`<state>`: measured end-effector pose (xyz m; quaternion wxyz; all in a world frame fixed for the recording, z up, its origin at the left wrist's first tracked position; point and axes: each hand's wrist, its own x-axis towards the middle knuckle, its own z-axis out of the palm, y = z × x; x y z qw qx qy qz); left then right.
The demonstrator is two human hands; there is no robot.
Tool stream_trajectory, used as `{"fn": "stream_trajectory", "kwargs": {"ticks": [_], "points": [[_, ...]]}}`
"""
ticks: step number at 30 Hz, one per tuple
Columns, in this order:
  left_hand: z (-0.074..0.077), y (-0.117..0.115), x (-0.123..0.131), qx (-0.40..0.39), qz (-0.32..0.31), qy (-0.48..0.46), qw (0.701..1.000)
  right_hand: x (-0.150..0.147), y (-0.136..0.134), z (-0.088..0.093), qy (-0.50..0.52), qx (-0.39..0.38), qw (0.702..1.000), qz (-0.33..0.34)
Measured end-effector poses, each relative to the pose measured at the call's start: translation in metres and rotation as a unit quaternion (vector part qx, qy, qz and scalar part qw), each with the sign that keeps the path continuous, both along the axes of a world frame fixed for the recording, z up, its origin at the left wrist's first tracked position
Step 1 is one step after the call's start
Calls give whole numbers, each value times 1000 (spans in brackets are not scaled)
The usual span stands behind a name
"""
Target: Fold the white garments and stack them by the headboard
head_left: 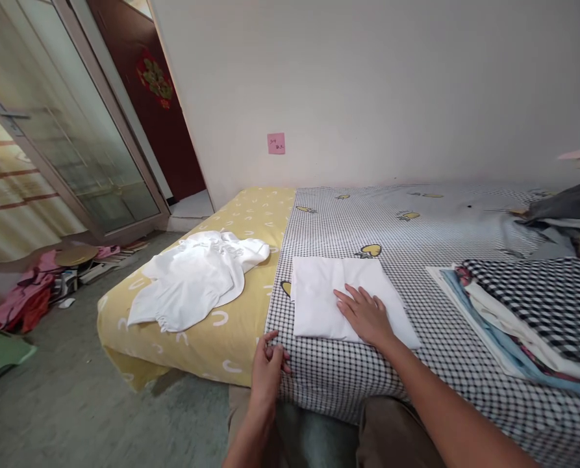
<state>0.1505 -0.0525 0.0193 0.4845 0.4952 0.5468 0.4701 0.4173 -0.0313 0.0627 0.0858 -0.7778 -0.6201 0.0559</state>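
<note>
A folded white garment (319, 296) lies as a flat rectangle on the black-and-white checked bedding. My right hand (365, 312) rests palm down on its right half, fingers spread. At the near edge of the bed, left of the folded garment and apart from it, is my left hand (267, 364). Its fingers are loosely bent and apart, with nothing in them. To the left, a rumpled white garment (197, 279) with gathered seams is spread on the yellow cloth (241, 351).
A stack of folded clothes (538, 312) lies on the right of the bed, with a dark pile (567, 208) behind it. A pink note (276, 143) is on the wall. On the floor at left are a green stool (7, 354) and a heap of belongings (41, 286).
</note>
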Motion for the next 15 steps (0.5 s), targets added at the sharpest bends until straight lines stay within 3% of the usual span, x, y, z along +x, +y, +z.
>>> {"fn": "stream_trajectory", "kwargs": {"ticks": [2,7,11,15], "points": [[10,8,1,-75,-19,-68,995,-1,0,1,2,1,1000,1],[39,22,8,-128,-102,-145,976,-1,0,-1,4,9,1000,-1],[58,33,19,-171,-162,-149,960,-1,1,-3,9,12,1000,-2],[65,51,27,-228,-166,-148,948,-3,0,0,14,16,1000,-3]]}}
